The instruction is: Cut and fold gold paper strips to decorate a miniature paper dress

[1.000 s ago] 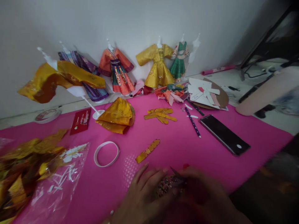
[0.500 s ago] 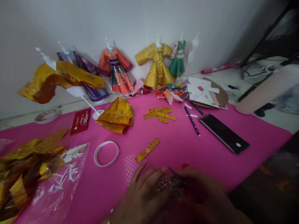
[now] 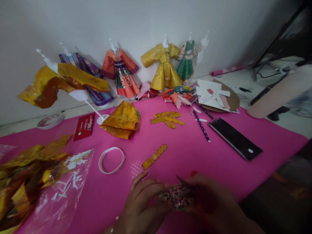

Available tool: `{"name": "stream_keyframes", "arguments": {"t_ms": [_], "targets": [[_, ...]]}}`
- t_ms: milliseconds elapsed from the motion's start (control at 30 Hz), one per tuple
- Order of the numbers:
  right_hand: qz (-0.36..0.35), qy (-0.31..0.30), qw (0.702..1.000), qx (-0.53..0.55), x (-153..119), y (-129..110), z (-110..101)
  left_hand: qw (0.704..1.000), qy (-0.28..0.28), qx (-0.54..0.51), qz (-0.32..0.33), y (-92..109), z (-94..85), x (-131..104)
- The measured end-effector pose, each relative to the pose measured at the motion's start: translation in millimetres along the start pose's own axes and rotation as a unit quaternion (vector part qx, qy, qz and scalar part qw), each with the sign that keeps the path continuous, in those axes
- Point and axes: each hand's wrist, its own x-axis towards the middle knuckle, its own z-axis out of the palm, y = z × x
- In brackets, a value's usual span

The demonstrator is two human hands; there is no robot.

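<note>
At the front of the pink table (image 3: 126, 201), my left hand (image 3: 143, 201) pinches a small piece of multicoloured patterned trim (image 3: 179, 196) by its left side. My right hand (image 3: 216, 201) is closed on scissors (image 3: 182, 180). Their dark blades are parted at the trim and point left. A bit of red shows by the right fingers; the handles are mostly hidden in shadow. Just beyond my left fingertips lies a gold fabric strip (image 3: 154, 157) with dark dots along its edges.
Several gold strips (image 3: 168, 119), a folded gold cloth (image 3: 122, 120), a tape ring (image 3: 99, 164), a pen (image 3: 201, 126) and a phone (image 3: 235, 139) lie around. Clear plastic with gold scraps (image 3: 24, 172) is at left. Dressed doll stands (image 3: 165, 65) line the wall.
My left hand has shifted slightly left and down, and more of the trim shows between the hands. The scissors stay nearly in place.
</note>
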Motion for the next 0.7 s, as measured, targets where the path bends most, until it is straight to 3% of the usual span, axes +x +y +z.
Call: {"name": "stream_keyframes", "arguments": {"t_ms": [100,200,400,700], "targets": [[-0.011,0.024,0.999,-0.021,1.9,-2.1,-0.7,1.000,-0.009,-0.002,-0.008,0.2,-2.6,3.0],[-0.016,0.006,1.000,-0.017,3.1,-2.6,-1.3,1.000,-0.016,0.011,-0.012,1.4,-5.6,7.5],[-0.017,0.003,1.000,-0.012,4.2,-4.0,-2.4,0.994,-0.085,0.060,-0.018,2.9,-8.3,10.2],[0.002,-0.016,1.000,-0.011,3.6,-4.8,-3.8,0.993,-0.099,0.068,-0.018,4.7,-9.2,6.0]]}}
